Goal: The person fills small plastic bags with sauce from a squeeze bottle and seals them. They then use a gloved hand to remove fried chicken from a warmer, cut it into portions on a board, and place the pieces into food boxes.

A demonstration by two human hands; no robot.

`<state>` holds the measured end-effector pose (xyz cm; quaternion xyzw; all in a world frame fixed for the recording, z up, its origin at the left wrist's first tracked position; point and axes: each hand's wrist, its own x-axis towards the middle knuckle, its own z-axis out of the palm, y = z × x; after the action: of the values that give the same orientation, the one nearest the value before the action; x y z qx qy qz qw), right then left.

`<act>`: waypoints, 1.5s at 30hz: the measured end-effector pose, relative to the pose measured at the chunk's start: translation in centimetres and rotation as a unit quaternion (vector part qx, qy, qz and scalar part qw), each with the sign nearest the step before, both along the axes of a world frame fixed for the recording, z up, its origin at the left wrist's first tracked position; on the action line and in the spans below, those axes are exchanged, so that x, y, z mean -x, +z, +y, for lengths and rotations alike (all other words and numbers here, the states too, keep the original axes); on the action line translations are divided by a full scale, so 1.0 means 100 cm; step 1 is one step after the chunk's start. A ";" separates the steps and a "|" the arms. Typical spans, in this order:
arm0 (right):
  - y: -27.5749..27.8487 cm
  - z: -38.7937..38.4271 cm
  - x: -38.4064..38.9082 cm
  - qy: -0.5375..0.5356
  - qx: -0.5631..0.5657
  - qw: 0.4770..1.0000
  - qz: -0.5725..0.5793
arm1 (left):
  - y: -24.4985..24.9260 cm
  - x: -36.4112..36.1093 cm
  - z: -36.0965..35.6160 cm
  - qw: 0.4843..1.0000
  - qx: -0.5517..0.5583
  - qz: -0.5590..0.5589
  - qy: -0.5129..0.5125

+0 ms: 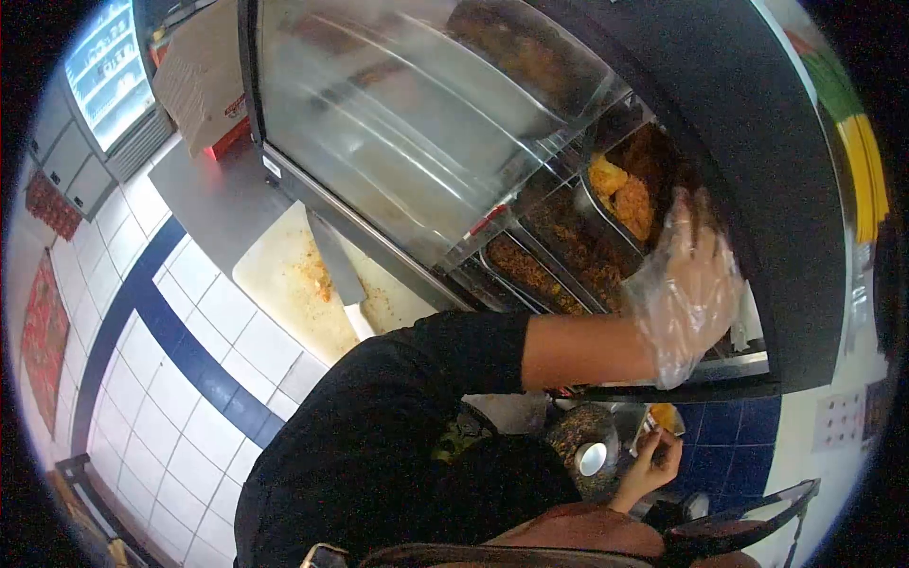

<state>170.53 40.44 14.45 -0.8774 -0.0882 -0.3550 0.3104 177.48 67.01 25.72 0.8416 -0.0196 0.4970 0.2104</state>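
Note:
My left hand (696, 275), in a clear plastic glove, reaches into the glass-fronted food case. Its fingers are stretched out, with the tips in shadow and nothing visible in its grasp. Beside it, a metal tray holds golden fried pieces (625, 194). Trays of browned crumbs (521, 265) lie nearer the glass. Down at the lower right is my right hand (656, 464), bare, its fingers curled together just below a small yellow-orange item (666, 417) with a white edge. What the fingers grip is too small to make out.
A white cutting board (284, 256) on the metal counter carries a knife (341, 275) and crumbs. The curved glass (398, 123) of the case rises above. A white cup (591, 459) stands low down. A cardboard box (201, 80) and a lit fridge (112, 71) are at upper left.

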 end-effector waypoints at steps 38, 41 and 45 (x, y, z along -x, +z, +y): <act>-0.062 -0.080 0.015 0.199 -0.120 0.962 0.144 | 0.091 -0.143 0.126 0.900 -0.132 0.348 0.226; -0.068 -0.083 0.010 0.182 -0.118 0.963 0.158 | 0.087 -0.145 0.131 0.899 -0.132 0.347 0.232; -0.073 -0.078 0.006 0.201 -0.117 0.960 0.157 | 0.085 -0.144 0.137 0.901 -0.129 0.342 0.233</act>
<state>169.96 32.61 7.19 -0.8437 -0.1706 -0.1511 0.4861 191.90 80.70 34.26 0.9601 0.1859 0.2069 -0.0285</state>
